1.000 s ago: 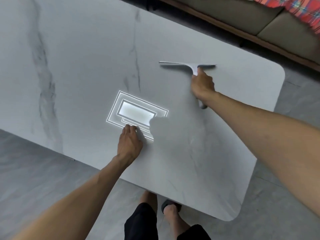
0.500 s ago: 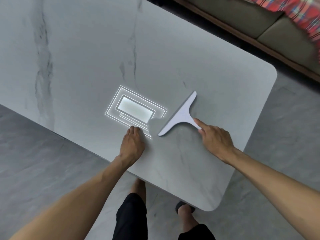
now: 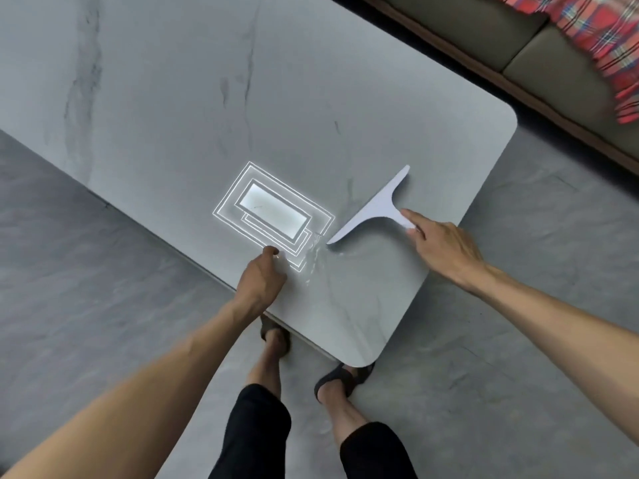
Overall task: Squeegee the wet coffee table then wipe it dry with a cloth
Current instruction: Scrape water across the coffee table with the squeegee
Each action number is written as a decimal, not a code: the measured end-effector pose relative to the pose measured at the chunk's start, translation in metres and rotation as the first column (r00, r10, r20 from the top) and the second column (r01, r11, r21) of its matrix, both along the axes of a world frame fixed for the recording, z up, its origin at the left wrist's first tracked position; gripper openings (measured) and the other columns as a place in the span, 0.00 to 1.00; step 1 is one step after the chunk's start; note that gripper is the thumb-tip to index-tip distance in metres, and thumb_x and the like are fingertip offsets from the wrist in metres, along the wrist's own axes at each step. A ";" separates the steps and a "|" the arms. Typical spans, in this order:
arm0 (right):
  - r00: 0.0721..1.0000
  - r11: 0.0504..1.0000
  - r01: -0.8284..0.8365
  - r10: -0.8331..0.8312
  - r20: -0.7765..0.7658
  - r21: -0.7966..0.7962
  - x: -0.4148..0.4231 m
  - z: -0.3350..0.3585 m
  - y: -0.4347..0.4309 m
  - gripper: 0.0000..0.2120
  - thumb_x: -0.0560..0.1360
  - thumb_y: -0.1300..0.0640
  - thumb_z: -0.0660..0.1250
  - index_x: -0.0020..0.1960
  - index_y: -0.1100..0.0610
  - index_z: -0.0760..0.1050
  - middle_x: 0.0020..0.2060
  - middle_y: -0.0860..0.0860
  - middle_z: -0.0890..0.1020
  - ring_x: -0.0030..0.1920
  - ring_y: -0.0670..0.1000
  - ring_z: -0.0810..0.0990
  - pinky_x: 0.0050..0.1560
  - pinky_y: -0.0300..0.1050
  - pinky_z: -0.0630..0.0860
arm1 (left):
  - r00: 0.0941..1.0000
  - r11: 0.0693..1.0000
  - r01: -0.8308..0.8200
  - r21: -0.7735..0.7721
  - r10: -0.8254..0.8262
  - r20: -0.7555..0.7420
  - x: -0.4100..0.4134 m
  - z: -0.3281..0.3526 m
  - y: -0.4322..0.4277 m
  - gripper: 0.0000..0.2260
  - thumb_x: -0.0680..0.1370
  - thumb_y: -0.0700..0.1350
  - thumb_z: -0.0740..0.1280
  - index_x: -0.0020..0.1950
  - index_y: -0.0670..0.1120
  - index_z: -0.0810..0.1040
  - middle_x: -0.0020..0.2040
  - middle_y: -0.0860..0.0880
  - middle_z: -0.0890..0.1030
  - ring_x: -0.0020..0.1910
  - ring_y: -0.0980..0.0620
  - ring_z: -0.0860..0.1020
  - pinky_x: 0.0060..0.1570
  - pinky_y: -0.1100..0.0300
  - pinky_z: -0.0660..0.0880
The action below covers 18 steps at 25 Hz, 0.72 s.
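A: Where is the squeegee, and who has hold of it?

B: The white, T-shaped squeegee (image 3: 375, 203) lies on the grey, marble-patterned coffee table (image 3: 363, 98), toward its right end. The blade runs slantwise, with one tip pointing at the near long edge and the other toward the far right corner. The right hand (image 3: 444, 252) grips the short handle, forefinger stretched along it and the other fingers curled round its end.

A: And the water?

B: A small, shining pool of water (image 3: 316, 262) sits just off the blade's near tip, close to the near edge. I judge the squeegeeing to be partway done. Neither hand has a cloth.

A: What is the other hand doing?

B: The left hand (image 3: 262, 281) rests on the tabletop at the near edge, just beside the pool. Its fingers are loosely bent and hold nothing that I can see. Next to it glows the reflection of a rectangular ceiling light (image 3: 273, 212).

A: How should the stroke go?

B: In my judgement, the whole blade edge should sit flat on the surface under even pressure. It should draw the pool in one line off the near edge, so that no streak slips round the tip. The left hand ought to move out of the water's path. Beyond the far right corner are a sofa (image 3: 466, 25) and a red plaid fabric (image 3: 594, 36).
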State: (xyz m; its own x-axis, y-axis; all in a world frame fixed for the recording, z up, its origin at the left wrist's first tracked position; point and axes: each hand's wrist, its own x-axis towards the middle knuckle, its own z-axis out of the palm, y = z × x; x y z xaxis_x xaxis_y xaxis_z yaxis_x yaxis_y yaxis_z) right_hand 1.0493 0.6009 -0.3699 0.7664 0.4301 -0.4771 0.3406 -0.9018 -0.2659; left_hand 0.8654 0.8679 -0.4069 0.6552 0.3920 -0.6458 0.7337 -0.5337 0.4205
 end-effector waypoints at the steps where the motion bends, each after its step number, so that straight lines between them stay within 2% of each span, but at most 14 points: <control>1: 0.999 0.999 -0.029 0.029 0.018 0.046 -0.006 0.005 0.009 0.21 0.80 0.43 0.52 0.73 0.38 0.61 0.58 0.55 0.82 0.53 0.62 0.80 0.49 0.53 0.75 | 0.998 0.998 -0.058 0.008 0.057 0.018 -0.007 0.003 0.002 0.23 0.74 0.39 0.64 0.69 0.43 0.67 0.64 0.40 0.77 0.59 0.40 0.76 0.52 0.55 0.73; 5: 0.942 0.923 -0.330 0.335 0.010 0.197 -0.060 -0.001 0.066 0.20 0.79 0.38 0.50 0.70 0.37 0.61 0.51 0.51 0.85 0.47 0.57 0.83 0.42 0.50 0.75 | 0.954 0.951 -0.298 0.087 0.292 0.073 -0.038 0.003 0.021 0.25 0.73 0.36 0.62 0.70 0.44 0.67 0.66 0.41 0.75 0.63 0.41 0.75 0.54 0.57 0.71; 7: 0.864 0.848 -0.486 0.503 -0.032 0.210 -0.094 -0.016 0.097 0.18 0.80 0.39 0.50 0.70 0.36 0.60 0.46 0.49 0.84 0.42 0.55 0.82 0.38 0.48 0.73 | 0.949 0.942 -0.314 0.115 0.309 0.060 -0.050 -0.002 0.032 0.26 0.73 0.35 0.62 0.71 0.44 0.65 0.67 0.40 0.74 0.63 0.39 0.74 0.57 0.51 0.74; 9: 0.787 0.780 -0.598 0.615 -0.049 0.183 -0.121 -0.032 0.120 0.18 0.81 0.41 0.51 0.70 0.36 0.60 0.36 0.48 0.79 0.37 0.54 0.79 0.34 0.46 0.67 | 0.962 0.954 -0.273 0.121 0.270 0.037 -0.061 -0.010 0.037 0.27 0.73 0.37 0.63 0.73 0.44 0.63 0.68 0.39 0.73 0.64 0.38 0.74 0.60 0.48 0.73; 10: 0.773 0.768 -0.618 0.632 -0.047 0.167 -0.128 -0.039 0.125 0.18 0.81 0.42 0.51 0.71 0.37 0.60 0.34 0.48 0.76 0.37 0.55 0.79 0.33 0.46 0.65 | 0.971 0.964 -0.238 0.117 0.237 0.026 -0.064 -0.014 0.037 0.28 0.73 0.39 0.64 0.73 0.43 0.63 0.68 0.39 0.73 0.65 0.38 0.73 0.62 0.47 0.72; 12: 0.791 0.786 -0.601 0.611 -0.033 0.143 -0.129 -0.049 0.122 0.18 0.82 0.43 0.51 0.71 0.37 0.60 0.35 0.48 0.78 0.37 0.55 0.79 0.34 0.47 0.69 | 0.987 0.983 -0.161 0.090 0.161 0.016 -0.066 -0.020 0.032 0.28 0.73 0.40 0.66 0.73 0.42 0.63 0.68 0.40 0.72 0.65 0.39 0.72 0.63 0.48 0.71; 15: 0.855 0.852 -0.515 0.518 -0.011 0.096 -0.108 -0.052 0.087 0.18 0.81 0.41 0.50 0.71 0.35 0.61 0.44 0.50 0.84 0.43 0.56 0.82 0.41 0.50 0.76 | 0.998 0.999 -0.038 0.028 0.037 0.045 -0.058 -0.024 0.018 0.27 0.72 0.39 0.66 0.70 0.41 0.65 0.66 0.41 0.71 0.63 0.41 0.72 0.60 0.50 0.71; 18: 0.923 0.923 -0.384 0.384 0.014 0.029 -0.084 -0.041 0.034 0.18 0.81 0.41 0.52 0.70 0.34 0.63 0.51 0.50 0.85 0.51 0.56 0.82 0.48 0.52 0.77 | 0.992 0.993 0.115 0.015 -0.116 0.046 -0.048 -0.025 0.000 0.25 0.71 0.37 0.64 0.68 0.41 0.66 0.64 0.43 0.70 0.63 0.43 0.70 0.62 0.51 0.69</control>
